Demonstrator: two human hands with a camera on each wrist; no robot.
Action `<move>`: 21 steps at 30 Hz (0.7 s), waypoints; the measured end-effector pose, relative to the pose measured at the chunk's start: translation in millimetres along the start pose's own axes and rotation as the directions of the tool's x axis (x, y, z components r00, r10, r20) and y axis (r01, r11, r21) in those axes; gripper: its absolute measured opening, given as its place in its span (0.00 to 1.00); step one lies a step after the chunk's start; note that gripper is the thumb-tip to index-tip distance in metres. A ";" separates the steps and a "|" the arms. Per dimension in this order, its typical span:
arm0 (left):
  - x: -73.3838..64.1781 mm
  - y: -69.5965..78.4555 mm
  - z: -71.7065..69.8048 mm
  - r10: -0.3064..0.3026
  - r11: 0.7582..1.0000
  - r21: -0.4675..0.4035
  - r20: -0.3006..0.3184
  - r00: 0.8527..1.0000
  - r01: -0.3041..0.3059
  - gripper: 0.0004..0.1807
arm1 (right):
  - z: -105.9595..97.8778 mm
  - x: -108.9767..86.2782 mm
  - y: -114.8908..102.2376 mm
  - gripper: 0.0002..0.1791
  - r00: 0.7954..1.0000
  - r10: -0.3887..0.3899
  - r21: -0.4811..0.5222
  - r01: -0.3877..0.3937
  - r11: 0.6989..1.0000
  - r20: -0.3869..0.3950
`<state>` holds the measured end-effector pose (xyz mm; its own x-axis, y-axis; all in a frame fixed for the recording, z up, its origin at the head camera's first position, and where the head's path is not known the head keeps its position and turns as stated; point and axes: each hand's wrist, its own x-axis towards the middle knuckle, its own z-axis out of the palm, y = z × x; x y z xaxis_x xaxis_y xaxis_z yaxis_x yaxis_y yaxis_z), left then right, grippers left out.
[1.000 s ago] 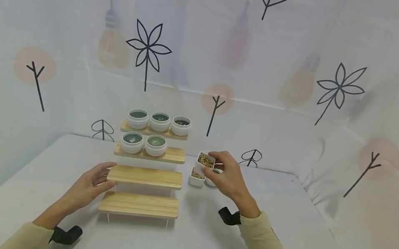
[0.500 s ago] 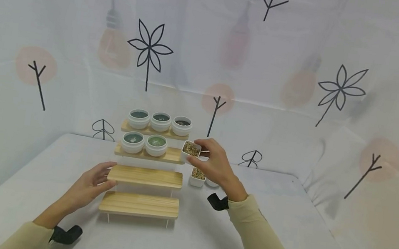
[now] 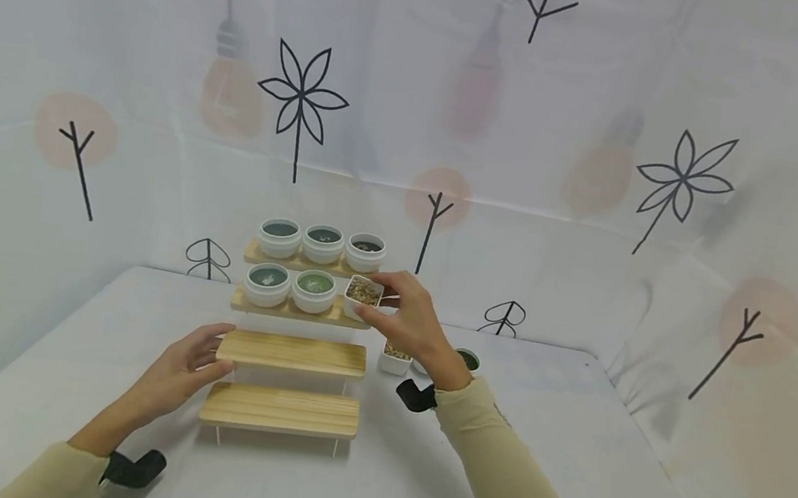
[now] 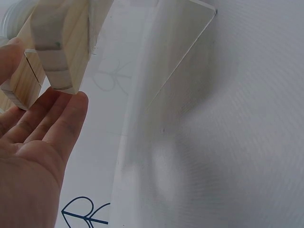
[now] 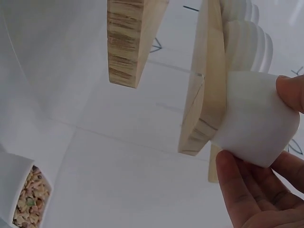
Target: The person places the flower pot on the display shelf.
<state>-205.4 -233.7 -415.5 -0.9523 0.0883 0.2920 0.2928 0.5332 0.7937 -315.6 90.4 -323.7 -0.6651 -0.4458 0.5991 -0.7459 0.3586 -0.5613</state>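
My right hand (image 3: 411,318) pinches a small square white pot (image 3: 364,293) filled with brown and tan granules, thumb on one side and fingers on the other. The pot is at the right end of the second shelf from the top (image 3: 299,314), beside two round white pots; in the right wrist view its base (image 5: 254,118) meets the board. My left hand (image 3: 174,375) is at the left end of the third shelf (image 3: 294,353). In the left wrist view its fingers (image 4: 66,118) stretch straight, tips touching the wooden end (image 4: 61,52).
Three round pots (image 3: 324,246) with dark fill stand on the top shelf. The lowest shelf (image 3: 279,410) is bare wood. Right of the stand, another square granule-filled pot (image 3: 395,360) and a green-filled pot (image 3: 468,360) sit on the white table (image 3: 566,473), partly behind the right arm.
My right hand has carried the square pot leftward and up, from above the pots on the table to the second shelf's right end. The left hand stays at the third shelf.
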 end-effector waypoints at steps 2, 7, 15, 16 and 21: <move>0.2 0.0 0.0 -0.001 1.000 0.004 -0.001 1.000 0.001 0.35 | 1.9 0.7 0.2 0.25 1.000 0.004 0.014 -0.004 1.000 -0.002; 0.6 -0.3 0.2 -0.001 1.000 0.019 -0.001 1.000 0.001 0.35 | 4.3 1.2 -1.8 0.25 0.999 0.040 0.024 -0.040 0.999 0.005; 0.6 2.2 0.1 -0.011 1.000 0.014 -0.001 1.000 0.011 0.36 | 7.2 1.9 0.7 0.27 0.997 0.071 0.041 -0.072 0.997 0.010; 0.5 2.0 0.1 -0.010 1.000 0.011 -0.001 1.000 0.010 0.36 | 7.4 1.8 0.8 0.27 0.997 0.074 0.040 -0.075 0.996 0.010; 0.2 2.1 0.2 -0.004 1.000 0.001 0.000 1.000 0.004 0.35 | 5.6 0.8 1.3 0.27 0.997 0.072 0.033 -0.073 0.997 0.017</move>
<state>-205.0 -232.4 -413.9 -0.9534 0.0862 0.2892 0.2892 0.5342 0.7943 -316.9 85.9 -327.1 -0.7167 -0.4327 0.5469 -0.6938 0.3628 -0.6222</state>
